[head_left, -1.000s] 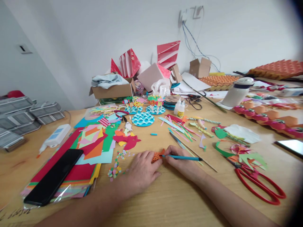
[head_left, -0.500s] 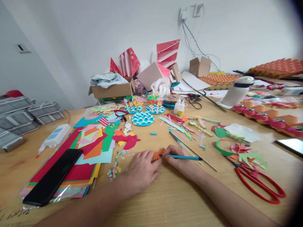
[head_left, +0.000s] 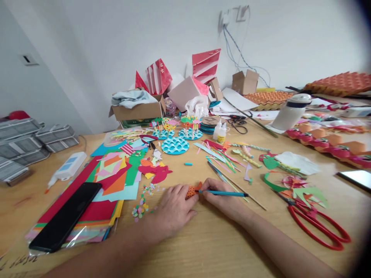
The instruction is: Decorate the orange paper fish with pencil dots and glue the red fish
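Observation:
An orange paper fish [head_left: 191,191] with dark dots lies on the table between my hands. The fingers of my left hand [head_left: 175,204] press on its left part and cover some of it. My right hand [head_left: 216,195] is closed round a blue pen [head_left: 228,193], its tip at the tail end of the fish. A small blue pen cap [head_left: 188,164] lies just beyond. Red paper fish shapes [head_left: 158,173] and small coloured paper dots [head_left: 139,210] are to the left of my left hand.
Coloured paper sheets [head_left: 87,204] carry a black phone [head_left: 65,216] at left. Red-handled scissors [head_left: 319,227] lie at right. A thin stick [head_left: 249,196] and paper strips are beside my right hand. Blue wavy discs [head_left: 174,146] and glue bottles [head_left: 221,135] stand farther back.

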Motion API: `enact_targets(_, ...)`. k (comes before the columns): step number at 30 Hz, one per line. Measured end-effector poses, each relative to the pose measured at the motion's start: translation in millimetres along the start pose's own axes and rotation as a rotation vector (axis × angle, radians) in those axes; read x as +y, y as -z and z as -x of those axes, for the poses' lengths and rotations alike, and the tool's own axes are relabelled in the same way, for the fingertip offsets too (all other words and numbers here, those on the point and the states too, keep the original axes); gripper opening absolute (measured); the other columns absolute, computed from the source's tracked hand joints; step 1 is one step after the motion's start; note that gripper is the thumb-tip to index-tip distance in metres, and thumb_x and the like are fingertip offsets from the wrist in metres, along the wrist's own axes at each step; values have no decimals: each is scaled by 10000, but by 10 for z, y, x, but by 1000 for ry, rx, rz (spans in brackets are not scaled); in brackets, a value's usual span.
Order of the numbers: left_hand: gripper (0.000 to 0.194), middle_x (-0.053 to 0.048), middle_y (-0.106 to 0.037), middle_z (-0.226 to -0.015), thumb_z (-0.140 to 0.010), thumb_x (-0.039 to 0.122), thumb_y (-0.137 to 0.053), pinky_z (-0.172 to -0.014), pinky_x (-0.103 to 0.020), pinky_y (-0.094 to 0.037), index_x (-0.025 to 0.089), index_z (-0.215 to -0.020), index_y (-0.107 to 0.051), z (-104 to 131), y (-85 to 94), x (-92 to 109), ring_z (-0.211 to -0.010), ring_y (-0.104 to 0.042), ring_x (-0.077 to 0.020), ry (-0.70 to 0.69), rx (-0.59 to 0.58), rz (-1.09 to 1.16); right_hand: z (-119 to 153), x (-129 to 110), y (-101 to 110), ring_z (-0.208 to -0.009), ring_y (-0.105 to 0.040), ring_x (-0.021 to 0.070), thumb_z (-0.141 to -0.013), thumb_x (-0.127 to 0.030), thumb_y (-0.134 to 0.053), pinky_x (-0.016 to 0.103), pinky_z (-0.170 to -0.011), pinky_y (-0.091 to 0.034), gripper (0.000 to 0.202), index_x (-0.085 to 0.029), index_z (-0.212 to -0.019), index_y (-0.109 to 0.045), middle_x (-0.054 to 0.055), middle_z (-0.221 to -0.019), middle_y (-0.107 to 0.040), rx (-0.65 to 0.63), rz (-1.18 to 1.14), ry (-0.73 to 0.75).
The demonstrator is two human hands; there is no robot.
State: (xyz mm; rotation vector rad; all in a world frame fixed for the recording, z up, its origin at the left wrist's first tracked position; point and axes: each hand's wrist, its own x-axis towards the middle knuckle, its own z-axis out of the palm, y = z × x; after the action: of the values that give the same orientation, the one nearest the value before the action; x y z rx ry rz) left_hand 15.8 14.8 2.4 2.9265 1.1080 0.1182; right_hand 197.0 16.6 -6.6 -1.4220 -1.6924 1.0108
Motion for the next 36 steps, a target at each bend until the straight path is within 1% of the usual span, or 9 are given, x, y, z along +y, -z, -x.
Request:
enact_targets(5,344,-72,-468,-1072,-822,333,-558,-836,-380,-399,224,-1139,-478,-3,-8,-7,-1003,-422,-236,7,-4,-2,-11,18,-10,-539,-452,103,-643,-153,-459,217,-494,-328,62,-184,-640,-512,-28,-586,-540,18,-16,12)
enact_targets(11,353,-75,-469,-1075,-822,340,-560,-834,-382,-399,222,-1145,-477,0,-21,-1,-1004,-425,-238,5,-5,-15,-13,-8,1,-529,-440,105,-635,-155,-454,220,-489,-321,60,-186,-620,-502,-31,-565,-518,4,-3,6)
enact_targets(26,348,-73,-468,-1062,-818,336,-564,-821,-376,-403,223,-1135,-477,-1,-20,-3,-997,-426,-238,6,4,-12,-20,10,-9,-545,-475,107,-635,-134,-457,215,-508,-357,79,-183,-626,-517,-24,-587,-564,36,12,36)
enact_targets(31,337,-69,-464,-1072,-827,330,-550,-832,-379,-396,229,-1139,-472,4,-28,0,-1011,-415,-238,3,11,-1,-11,11,-8,-536,-468,101,-650,-136,-465,208,-494,-351,75,-180,-629,-521,-28,-580,-554,14,8,24)
enact_targets(36,342,-76,-466,-1068,-821,330,-558,-823,-376,-402,221,-1136,-481,-3,-15,6,-997,-425,-240,8,1,-7,-14,-9,-3,-544,-475,102,-645,-116,-461,209,-507,-360,90,-181,-624,-519,-32,-578,-555,32,13,29)
